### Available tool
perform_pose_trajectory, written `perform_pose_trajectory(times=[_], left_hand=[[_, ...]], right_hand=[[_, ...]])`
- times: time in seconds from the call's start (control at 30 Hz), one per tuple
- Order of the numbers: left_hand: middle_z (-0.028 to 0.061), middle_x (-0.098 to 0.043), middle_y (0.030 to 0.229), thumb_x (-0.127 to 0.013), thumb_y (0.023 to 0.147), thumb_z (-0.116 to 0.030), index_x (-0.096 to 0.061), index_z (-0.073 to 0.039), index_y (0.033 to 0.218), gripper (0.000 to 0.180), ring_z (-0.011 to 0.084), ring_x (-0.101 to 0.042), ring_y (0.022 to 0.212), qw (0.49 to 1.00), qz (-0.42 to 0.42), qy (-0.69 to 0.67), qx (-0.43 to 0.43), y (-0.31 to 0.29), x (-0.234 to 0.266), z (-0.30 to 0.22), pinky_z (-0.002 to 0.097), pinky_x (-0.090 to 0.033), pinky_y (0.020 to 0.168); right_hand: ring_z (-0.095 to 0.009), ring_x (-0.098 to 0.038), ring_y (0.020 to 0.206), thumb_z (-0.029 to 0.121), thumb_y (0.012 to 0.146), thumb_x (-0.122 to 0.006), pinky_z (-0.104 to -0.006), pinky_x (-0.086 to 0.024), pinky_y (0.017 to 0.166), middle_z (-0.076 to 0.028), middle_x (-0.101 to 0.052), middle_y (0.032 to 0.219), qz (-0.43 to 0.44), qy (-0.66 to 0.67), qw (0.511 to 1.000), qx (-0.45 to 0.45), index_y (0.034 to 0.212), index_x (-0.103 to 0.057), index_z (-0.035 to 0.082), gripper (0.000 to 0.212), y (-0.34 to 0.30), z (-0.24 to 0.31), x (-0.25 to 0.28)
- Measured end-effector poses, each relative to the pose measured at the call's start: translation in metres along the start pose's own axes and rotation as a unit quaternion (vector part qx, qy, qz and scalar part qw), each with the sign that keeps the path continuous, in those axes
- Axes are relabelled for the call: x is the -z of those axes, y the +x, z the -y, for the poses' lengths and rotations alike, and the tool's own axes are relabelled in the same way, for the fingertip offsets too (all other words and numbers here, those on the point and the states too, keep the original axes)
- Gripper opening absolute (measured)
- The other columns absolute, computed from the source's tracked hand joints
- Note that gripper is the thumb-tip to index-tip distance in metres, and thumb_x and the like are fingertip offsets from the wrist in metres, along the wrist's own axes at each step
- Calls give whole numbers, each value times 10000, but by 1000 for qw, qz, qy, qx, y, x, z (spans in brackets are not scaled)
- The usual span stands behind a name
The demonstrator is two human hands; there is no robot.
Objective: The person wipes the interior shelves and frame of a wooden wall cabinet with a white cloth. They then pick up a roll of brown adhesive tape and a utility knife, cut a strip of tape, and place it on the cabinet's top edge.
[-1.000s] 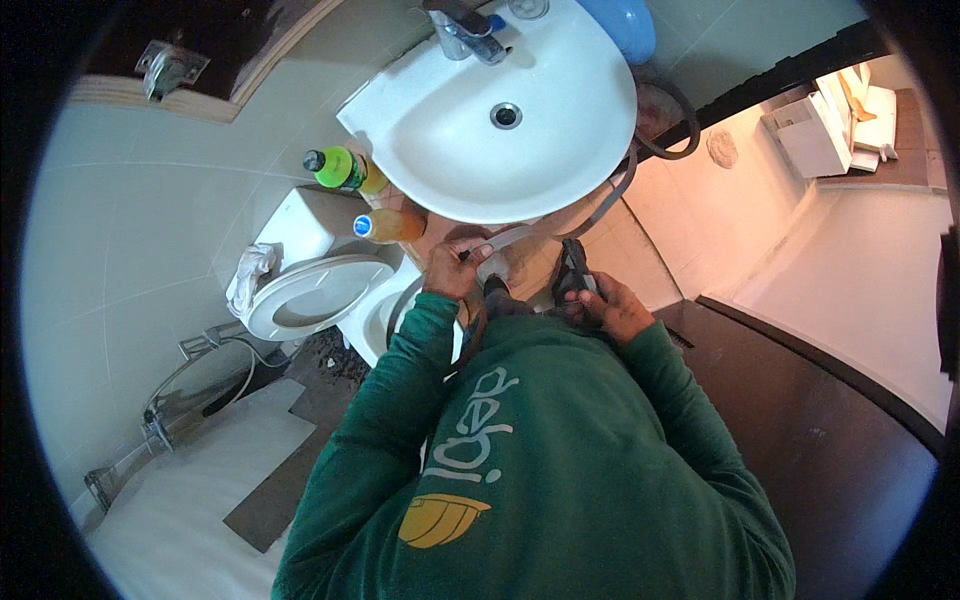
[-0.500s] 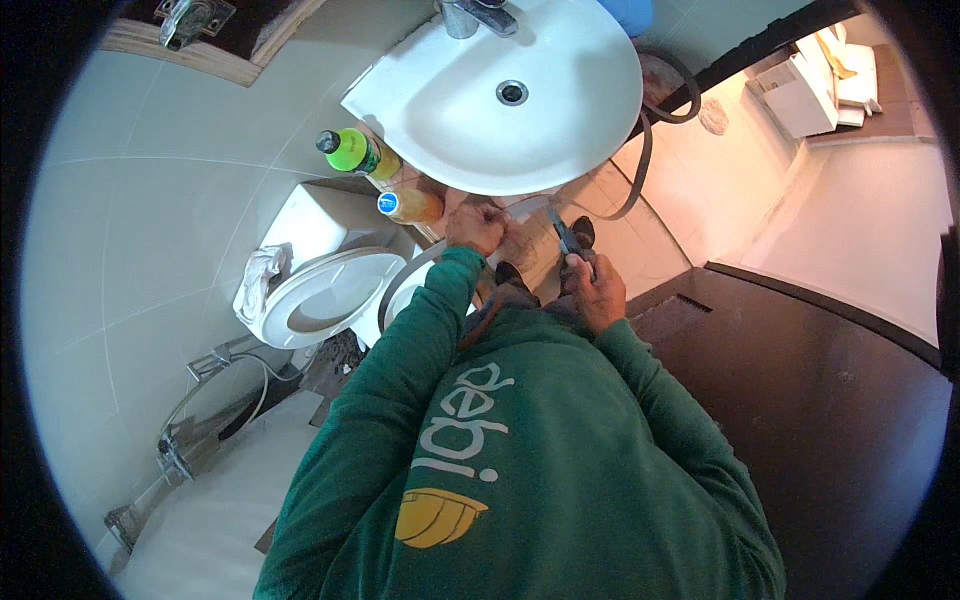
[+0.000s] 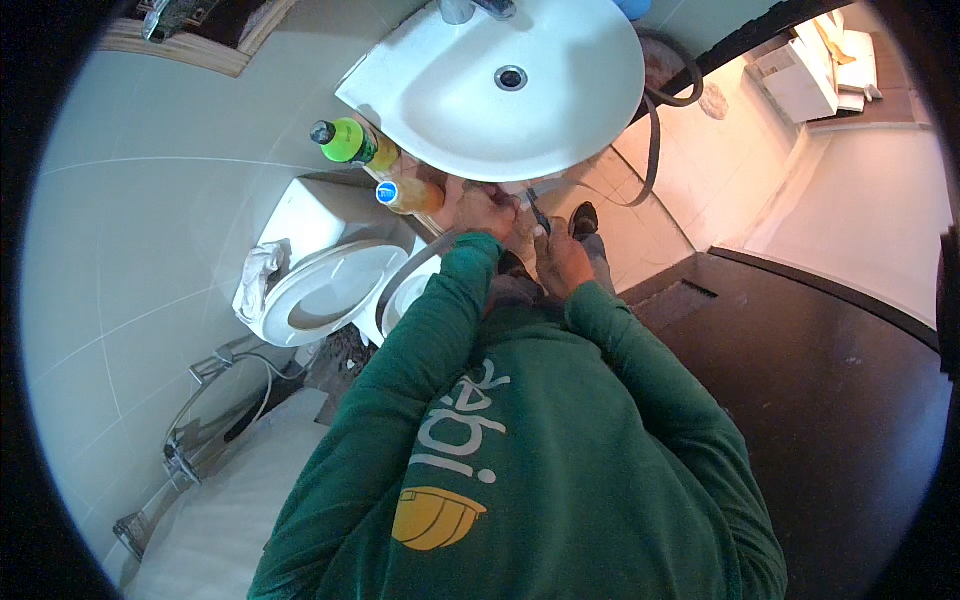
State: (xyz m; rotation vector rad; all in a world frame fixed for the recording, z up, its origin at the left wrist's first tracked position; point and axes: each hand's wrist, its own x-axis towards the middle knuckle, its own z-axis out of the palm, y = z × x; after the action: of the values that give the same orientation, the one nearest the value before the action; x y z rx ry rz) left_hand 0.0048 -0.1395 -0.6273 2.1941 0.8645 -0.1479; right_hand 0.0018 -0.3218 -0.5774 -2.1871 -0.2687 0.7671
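Below the front of the white sink (image 3: 600, 130), my left hand (image 3: 484, 211) is closed around a long grey flexible strip (image 3: 655, 150). The strip comes in from the right and leaves toward the toilet. Close by on the right, my right hand (image 3: 563, 262) grips a slim, dark, knife-like tool (image 3: 538, 212). Its tip points up and left, next to the left hand's fingers. Whether the tip touches the strip cannot be made out. Just left of my left hand stand a bottle with a blue-and-white cap (image 3: 405, 196) and a bright green bottle (image 3: 350, 142).
A toilet (image 3: 335, 290) with a white cloth (image 3: 262, 272) on it stands to the left. Shower fittings (image 3: 180, 460) line the left wall. At the right are a dark door (image 3: 800, 400) and a doorway with a white box (image 3: 795, 85). My shoe (image 3: 583, 219) shows below.
My right hand has moved left with the tool, bringing its tip up to the left hand. The left hand stays nearly in place on the strip. The view has shifted slightly.
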Motion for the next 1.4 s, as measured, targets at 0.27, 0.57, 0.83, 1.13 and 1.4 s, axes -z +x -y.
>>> perform_pose_trajectory(times=[0.27, 0.57, 0.83, 1.13, 1.4], left_hand=[[108, -774, 858, -827, 752, -316, -758, -80, 820, 255, 291, -754, 836, 999, -9, -26, -20, -10, 14, -8, 400, -591, 809], [102, -762, 826, -846, 732, -326, -734, -72, 794, 285, 277, -743, 802, 999, -2, -43, 13, -9, 12, -5, 396, -581, 790], [148, -744, 830, -849, 749, -285, -722, -34, 792, 284, 282, -728, 792, 994, -10, -106, -8, -5, 3, 3, 385, -576, 795], [115, -745, 812, -814, 755, -250, -719, -111, 789, 172, 302, -737, 793, 999, -16, -22, -26, -9, 10, -2, 419, -580, 756], [137, -729, 784, -822, 740, -221, -695, -84, 743, 187, 328, -724, 764, 997, -65, -31, -20, -11, 0, -2, 433, -573, 739]], right_hand=[[-561, -627, 1089, 156, 953, -564, -606, -505, 923, -385, -589, 1240, 9, -98, 995, 30, 1287, -411, 1, 399, 13, -10, -19], [-565, -628, 1090, 150, 972, -519, -603, -513, 930, -363, -577, 1277, 31, -133, 991, 15, 1386, -378, 11, 459, 17, -1, -17], [-537, -643, 1076, 172, 995, -487, -591, -527, 911, -379, -611, 1198, 40, -170, 985, -14, 1349, -393, 2, 404, 16, 11, -13], [-574, -628, 1113, 196, 1010, -449, -630, -490, 944, -381, -608, 1251, 79, -140, 985, -65, 1238, -407, 48, 275, 26, 5, -22], [-559, -669, 990, 124, 985, -503, -620, -532, 837, -433, -643, 1032, 41, -150, 987, -31, 1175, -350, -10, 279, 25, 5, -27]])
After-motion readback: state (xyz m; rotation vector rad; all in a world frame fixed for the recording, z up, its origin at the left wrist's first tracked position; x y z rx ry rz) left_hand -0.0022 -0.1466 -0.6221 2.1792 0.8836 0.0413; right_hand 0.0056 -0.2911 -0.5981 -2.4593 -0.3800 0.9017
